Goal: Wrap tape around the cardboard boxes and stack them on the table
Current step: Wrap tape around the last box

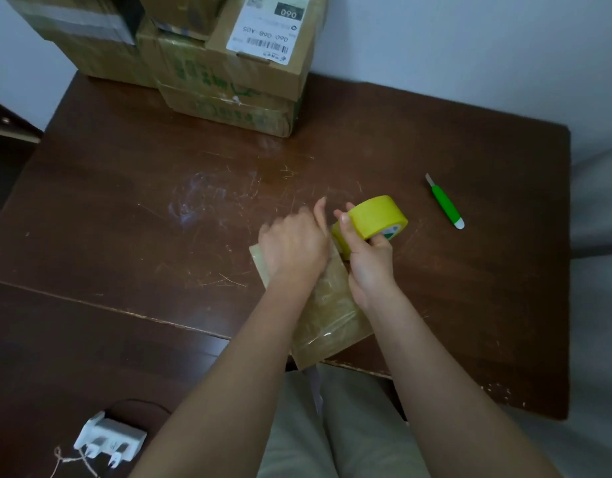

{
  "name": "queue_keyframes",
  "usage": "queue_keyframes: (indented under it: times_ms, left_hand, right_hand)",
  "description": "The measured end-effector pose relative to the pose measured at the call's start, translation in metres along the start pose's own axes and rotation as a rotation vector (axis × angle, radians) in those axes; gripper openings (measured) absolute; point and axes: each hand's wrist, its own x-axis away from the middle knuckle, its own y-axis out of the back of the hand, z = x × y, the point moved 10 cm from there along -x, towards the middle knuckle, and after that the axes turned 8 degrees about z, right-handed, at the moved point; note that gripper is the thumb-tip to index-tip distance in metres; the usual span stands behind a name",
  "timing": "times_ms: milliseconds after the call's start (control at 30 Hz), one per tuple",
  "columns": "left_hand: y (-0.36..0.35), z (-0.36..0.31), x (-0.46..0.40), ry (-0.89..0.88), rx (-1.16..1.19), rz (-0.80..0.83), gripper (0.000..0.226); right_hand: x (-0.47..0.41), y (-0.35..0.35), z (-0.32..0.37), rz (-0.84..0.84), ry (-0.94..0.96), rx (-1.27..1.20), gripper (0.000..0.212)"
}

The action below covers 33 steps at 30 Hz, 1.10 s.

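Right hand [366, 257] clenched around a yellow tape roll [373, 222], held on edge just past the far end of a small flat cardboard box [328, 305], roll axis tilted toward far left. Left hand [294, 246] pressed flat, fingers relaxed and extended, on the far end of the box, which lies at the near edge of the brown bench [159, 219] with its long axis running from near right to far left, glossy with clear tape. Farther back, a stack of boxes [228, 70] in the far-left corner; a green-handled knife [446, 201] lying well to the right, blade pointing away.
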Motion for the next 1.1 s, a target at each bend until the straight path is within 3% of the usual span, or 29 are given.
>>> queue_keyframes:
  times_ms: [200, 333, 433, 500, 667, 767, 933, 1100]
  left_hand:
    - [-0.005, -0.003, 0.002, 0.021, -0.037, 0.062, 0.071]
    - [-0.011, 0.001, -0.007, 0.07, 0.013, 0.138, 0.051]
    - [-0.003, 0.009, -0.009, 0.112, 0.081, 0.112, 0.045]
    - [0.005, 0.009, -0.011, 0.095, 0.223, 0.083, 0.043]
    - [0.009, -0.013, -0.013, -0.178, 1.004, 0.074, 0.038]
    - [0.006, -0.009, -0.014, -0.133, 1.102, 0.149, 0.029]
    - [-0.013, 0.0, -0.008, -0.035, 1.113, 0.442, 0.031]
    - [-0.029, 0.021, 0.001, -0.056, 1.209, 0.517, 0.029]
  right_hand:
    - [0.003, 0.003, 0.001, -0.042, -0.017, -0.006, 0.007]
    - [0.002, 0.002, 0.0, -0.037, -0.09, -0.17, 0.017]
    - [0.003, -0.008, 0.014, 0.085, -0.086, -0.101, 0.022]
    - [0.009, -0.016, 0.043, 0.171, 0.019, 0.036, 0.029]
    - [0.028, -0.035, 0.113, 0.283, 0.392, 0.386, 0.043]
    - [0.036, -0.045, 0.108, 0.303, 0.453, 0.51, 0.042]
    - [0.044, -0.056, 0.087, 0.257, 0.584, 0.672, 0.035]
    - [0.067, -0.067, 0.074, 0.322, 0.635, 0.614, 0.025]
